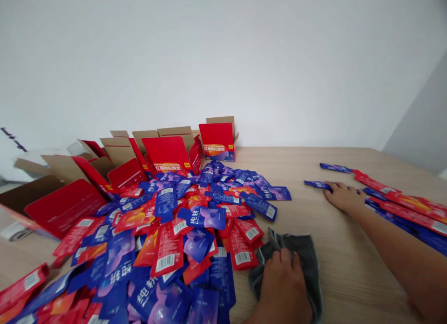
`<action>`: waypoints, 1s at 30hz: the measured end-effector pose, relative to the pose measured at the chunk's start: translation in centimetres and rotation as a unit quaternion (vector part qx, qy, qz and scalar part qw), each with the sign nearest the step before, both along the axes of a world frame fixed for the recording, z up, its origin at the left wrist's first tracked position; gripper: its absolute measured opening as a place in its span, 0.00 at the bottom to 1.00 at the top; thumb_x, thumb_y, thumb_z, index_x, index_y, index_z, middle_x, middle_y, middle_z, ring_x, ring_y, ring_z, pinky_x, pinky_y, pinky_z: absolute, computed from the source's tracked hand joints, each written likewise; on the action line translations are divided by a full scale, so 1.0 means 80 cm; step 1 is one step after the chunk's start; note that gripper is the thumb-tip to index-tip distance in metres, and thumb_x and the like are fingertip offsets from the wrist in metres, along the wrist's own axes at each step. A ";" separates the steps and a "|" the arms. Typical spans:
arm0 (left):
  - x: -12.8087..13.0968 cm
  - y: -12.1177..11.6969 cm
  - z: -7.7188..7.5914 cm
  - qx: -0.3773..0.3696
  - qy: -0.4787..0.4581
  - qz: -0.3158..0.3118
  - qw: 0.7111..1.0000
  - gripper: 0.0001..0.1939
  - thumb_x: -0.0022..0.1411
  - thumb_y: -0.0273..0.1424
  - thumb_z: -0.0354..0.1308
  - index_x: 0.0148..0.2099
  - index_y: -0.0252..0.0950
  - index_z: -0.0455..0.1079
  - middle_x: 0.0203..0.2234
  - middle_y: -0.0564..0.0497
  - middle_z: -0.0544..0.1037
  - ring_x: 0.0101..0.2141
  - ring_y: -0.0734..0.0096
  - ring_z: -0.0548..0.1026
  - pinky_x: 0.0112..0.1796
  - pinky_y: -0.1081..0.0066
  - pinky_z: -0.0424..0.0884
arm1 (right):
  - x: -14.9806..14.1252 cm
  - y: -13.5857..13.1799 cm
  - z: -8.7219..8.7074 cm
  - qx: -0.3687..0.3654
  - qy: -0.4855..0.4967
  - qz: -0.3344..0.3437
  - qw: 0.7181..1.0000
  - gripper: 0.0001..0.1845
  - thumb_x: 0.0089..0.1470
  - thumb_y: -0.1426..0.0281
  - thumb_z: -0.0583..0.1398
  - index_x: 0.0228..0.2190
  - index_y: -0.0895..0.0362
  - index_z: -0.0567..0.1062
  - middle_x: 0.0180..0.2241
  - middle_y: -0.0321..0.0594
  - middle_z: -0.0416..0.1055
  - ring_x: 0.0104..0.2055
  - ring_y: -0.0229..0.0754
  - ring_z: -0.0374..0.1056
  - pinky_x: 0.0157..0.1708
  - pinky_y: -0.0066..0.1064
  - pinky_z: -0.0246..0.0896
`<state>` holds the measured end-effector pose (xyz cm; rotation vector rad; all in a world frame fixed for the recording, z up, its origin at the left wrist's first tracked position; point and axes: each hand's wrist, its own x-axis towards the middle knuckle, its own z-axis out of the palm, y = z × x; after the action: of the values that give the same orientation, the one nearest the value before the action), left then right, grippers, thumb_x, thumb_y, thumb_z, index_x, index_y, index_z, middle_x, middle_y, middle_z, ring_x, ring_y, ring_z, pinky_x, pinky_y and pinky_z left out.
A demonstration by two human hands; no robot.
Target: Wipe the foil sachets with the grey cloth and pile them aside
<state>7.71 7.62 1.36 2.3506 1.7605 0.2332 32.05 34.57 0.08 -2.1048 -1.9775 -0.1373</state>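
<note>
My left hand (282,286) rests palm down on a dark grey cloth (307,259) at the near middle of the wooden table, its fingers curled over the cloth. My right hand (344,196) reaches out to the right and lies flat on a blue sachet (316,185) at the end of a row of red and blue sachets (401,200). A big loose heap of red and blue sachets (181,231) spreads left of the cloth.
Several open red cardboard boxes (167,154) stand and lie behind the heap, one upright at the back (218,142). A brown carton (31,193) sits at the far left. A white wall rises behind the table (349,268).
</note>
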 end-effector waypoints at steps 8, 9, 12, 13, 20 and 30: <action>-0.002 -0.003 0.014 0.032 0.021 -0.004 0.999 0.24 0.59 0.26 0.49 0.59 0.28 0.60 0.44 0.38 0.69 0.42 0.56 0.68 0.39 0.62 0.67 | 0.014 -0.085 -0.001 0.009 -0.058 0.126 0.990 0.23 0.57 0.65 0.47 0.51 0.50 0.70 0.54 0.43 0.66 0.55 0.54 0.61 0.52 0.52 0.53; -0.002 -0.003 0.015 0.039 0.018 -0.005 0.999 0.24 0.59 0.26 0.49 0.59 0.28 0.60 0.45 0.38 0.69 0.42 0.56 0.68 0.39 0.62 0.67 | 0.019 -0.095 0.000 0.007 -0.061 0.135 0.989 0.22 0.57 0.66 0.47 0.50 0.50 0.71 0.54 0.43 0.67 0.55 0.53 0.61 0.52 0.52 0.52; -0.003 -0.002 0.015 0.055 0.000 -0.008 0.998 0.24 0.58 0.25 0.50 0.57 0.28 0.62 0.44 0.37 0.69 0.42 0.56 0.68 0.39 0.63 0.68 | 0.025 -0.119 0.015 -0.013 -0.091 0.128 0.987 0.20 0.56 0.68 0.49 0.47 0.49 0.73 0.54 0.41 0.68 0.56 0.53 0.59 0.54 0.54 0.49; -0.003 -0.002 0.015 0.059 -0.008 -0.007 0.998 0.23 0.58 0.25 0.50 0.56 0.28 0.63 0.44 0.38 0.69 0.42 0.56 0.68 0.39 0.63 0.68 | 0.022 -0.126 0.024 -0.016 -0.106 0.124 0.987 0.19 0.56 0.69 0.49 0.46 0.49 0.74 0.54 0.41 0.68 0.57 0.54 0.58 0.54 0.55 0.47; -0.010 -0.005 0.014 0.096 -0.078 0.031 0.992 0.24 0.60 0.22 0.47 0.60 0.30 0.60 0.47 0.40 0.69 0.46 0.60 0.69 0.46 0.67 0.66 | -0.049 -0.204 0.074 0.045 -0.041 0.147 0.987 0.19 0.60 0.67 0.46 0.40 0.59 0.74 0.44 0.53 0.73 0.49 0.53 0.66 0.49 0.45 0.56; -0.017 -0.011 0.022 0.121 -0.099 0.026 0.987 0.23 0.67 0.25 0.37 0.62 0.36 0.56 0.48 0.44 0.68 0.48 0.67 0.68 0.48 0.71 0.64 | -0.078 -0.308 0.022 -0.122 0.282 0.191 0.932 0.22 0.55 0.54 0.50 0.18 0.54 0.68 0.16 0.34 0.67 0.21 0.40 0.64 0.22 0.29 0.57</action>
<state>6.32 6.74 3.15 2.3423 1.7851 0.7011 25.85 9.94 1.87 -1.5743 -2.0403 0.7337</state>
